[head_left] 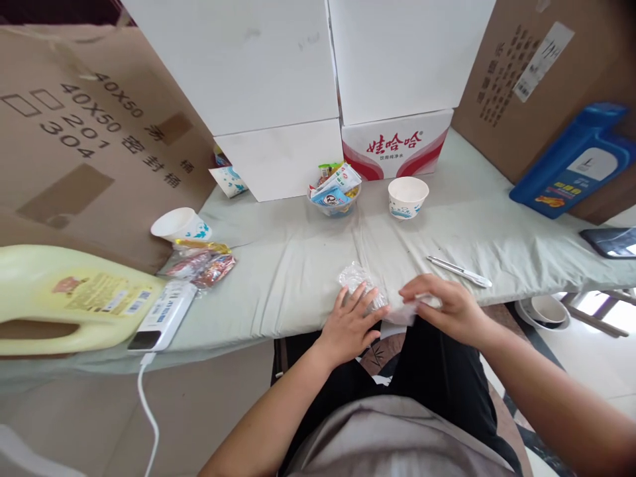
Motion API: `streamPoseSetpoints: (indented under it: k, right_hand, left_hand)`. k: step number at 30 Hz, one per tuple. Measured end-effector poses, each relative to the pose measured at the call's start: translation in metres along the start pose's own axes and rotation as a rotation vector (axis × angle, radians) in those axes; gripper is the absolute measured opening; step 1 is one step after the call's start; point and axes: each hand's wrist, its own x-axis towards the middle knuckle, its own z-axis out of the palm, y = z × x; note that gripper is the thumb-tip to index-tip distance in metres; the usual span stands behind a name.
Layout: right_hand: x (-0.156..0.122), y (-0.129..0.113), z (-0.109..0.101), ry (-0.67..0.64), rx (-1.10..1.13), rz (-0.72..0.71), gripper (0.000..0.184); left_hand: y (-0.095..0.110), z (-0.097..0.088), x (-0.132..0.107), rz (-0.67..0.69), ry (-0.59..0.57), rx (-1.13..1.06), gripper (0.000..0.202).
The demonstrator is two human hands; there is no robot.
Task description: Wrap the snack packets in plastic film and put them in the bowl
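Observation:
At the table's front edge lies a piece of clear, crinkled plastic film (354, 274). My left hand (345, 328) rests on its near side with the fingers spread. Over to the right, my right hand (452, 308) pinches the film's other end between thumb and fingers; that end is smeared by motion. Whether the film is a bag or a loose sheet I cannot tell. A slim silver utility knife (460, 271) lies just beyond my right hand, apart from it.
Farther back stand a clear bowl (334, 211) of snack packets and a white paper cup (407, 199). To the left are another paper cup (181, 225), wrapped snacks (206, 265), a power strip (163, 317) and a yellow jug (79, 298). Boxes (288, 159) line the back; a blue bottle (571, 162) leans right.

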Motion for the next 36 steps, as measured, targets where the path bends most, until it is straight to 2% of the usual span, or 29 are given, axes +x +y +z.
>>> streamPoseSetpoints:
  k: [4, 7, 11, 15, 16, 18, 20, 22, 24, 28, 31, 36]
  right_hand:
    - [0.072, 0.017, 0.029, -0.254, 0.114, 0.192, 0.029]
    - [0.105, 0.036, 0.059, -0.371, 0.020, 0.273, 0.031]
    - [0.113, 0.051, 0.085, -0.405, -0.192, 0.284, 0.035]
    - [0.108, 0.058, 0.087, -0.412, -0.191, 0.279, 0.037]
    - [0.108, 0.059, 0.085, -0.416, -0.179, 0.279, 0.038]
    - [0.108, 0.061, 0.084, -0.425, -0.163, 0.267, 0.039]
    - [0.109, 0.063, 0.084, -0.429, -0.151, 0.252, 0.040]
    - [0.111, 0.064, 0.085, -0.422, -0.137, 0.242, 0.040]
    - [0.111, 0.066, 0.085, -0.409, -0.116, 0.248, 0.037]
    - [0.104, 0.062, 0.076, -0.378, 0.053, 0.376, 0.034]
    - [0.086, 0.055, 0.061, -0.349, 0.184, 0.469, 0.037]
    - [0.043, 0.049, 0.046, -0.338, 0.166, 0.377, 0.039]
  left_hand:
    - [-0.003, 0.003, 0.000, 0.009, -0.026, -0.022, 0.051]
    - [-0.003, 0.003, 0.000, -0.010, -0.016, -0.048, 0.058]
    - [-0.002, 0.004, 0.001, -0.035, -0.004, -0.079, 0.059]
    - [-0.003, 0.000, -0.001, -0.031, 0.036, -0.160, 0.053]
    - [-0.004, -0.002, -0.002, -0.034, 0.085, -0.202, 0.047]
    - [-0.010, -0.006, -0.003, -0.085, 0.259, -0.300, 0.034]
    - [-0.017, -0.011, -0.002, -0.192, 0.466, -0.371, 0.027]
    - [-0.026, -0.012, 0.004, -0.282, 0.581, -0.388, 0.025]
    - [-0.033, -0.011, 0.013, -0.300, 0.541, -0.359, 0.021]
    - [-0.038, -0.004, 0.027, -0.270, 0.312, -0.232, 0.011]
    - [-0.036, -0.001, 0.028, -0.277, 0.263, -0.189, 0.013]
    - [-0.034, -0.002, 0.027, -0.278, 0.202, -0.133, 0.026]
